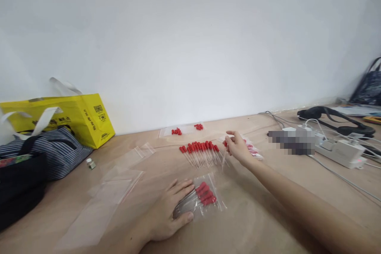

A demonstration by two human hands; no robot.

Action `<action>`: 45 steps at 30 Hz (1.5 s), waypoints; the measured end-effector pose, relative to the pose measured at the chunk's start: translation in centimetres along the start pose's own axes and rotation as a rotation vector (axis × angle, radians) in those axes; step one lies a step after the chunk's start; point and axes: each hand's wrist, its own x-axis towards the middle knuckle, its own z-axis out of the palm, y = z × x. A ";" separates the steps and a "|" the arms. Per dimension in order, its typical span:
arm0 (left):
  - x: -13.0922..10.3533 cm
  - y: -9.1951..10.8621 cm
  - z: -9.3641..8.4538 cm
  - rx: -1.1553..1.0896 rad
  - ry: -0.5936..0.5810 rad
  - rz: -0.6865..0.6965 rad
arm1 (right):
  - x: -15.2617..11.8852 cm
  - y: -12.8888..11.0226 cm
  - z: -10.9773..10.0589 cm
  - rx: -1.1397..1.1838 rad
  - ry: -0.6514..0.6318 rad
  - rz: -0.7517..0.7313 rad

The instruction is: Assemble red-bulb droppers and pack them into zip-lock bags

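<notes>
My left hand (171, 212) lies with fingers spread on the left part of a clear zip bag (218, 202) that holds several red-topped clear droppers (206, 193). Pinched in my right hand (236, 147) is one dropper (224, 160), its thin clear tube pointing down. Beside it, a row of loose red-topped droppers (201, 152) lies fanned out on the table. Another clear bag with red-topped pieces (253, 151) is partly hidden behind my right hand. Near the wall, small red pieces (177, 131) rest in or on a clear bag (162, 132).
Flat clear bags (95, 210) lie at the left, near a small bottle (91, 163). Beyond are a striped bag (59, 152), a black bag (24, 186) and a yellow bag (89, 121). A power strip (342, 152), cables and a black headset (336, 121) are at the right.
</notes>
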 end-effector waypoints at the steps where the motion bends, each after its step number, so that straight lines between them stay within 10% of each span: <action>1: 0.0 0.0 0.0 0.003 0.003 -0.005 | -1.1 0.2 -0.4 0.138 -0.016 -0.016; 8: 0.0 0.3 0.2 0.015 0.066 -0.008 | -6.0 1.7 -0.2 0.668 0.008 0.216; 19: 0.1 0.8 -0.1 0.016 0.043 -0.058 | -7.6 0.8 0.5 0.747 -0.185 0.396; 27: 0.1 0.7 0.2 0.018 0.045 -0.058 | -8.6 0.8 0.6 0.348 -0.496 0.216; 45: 0.2 0.3 0.4 -0.001 0.095 -0.014 | -8.3 1.0 2.0 0.229 -0.686 -0.099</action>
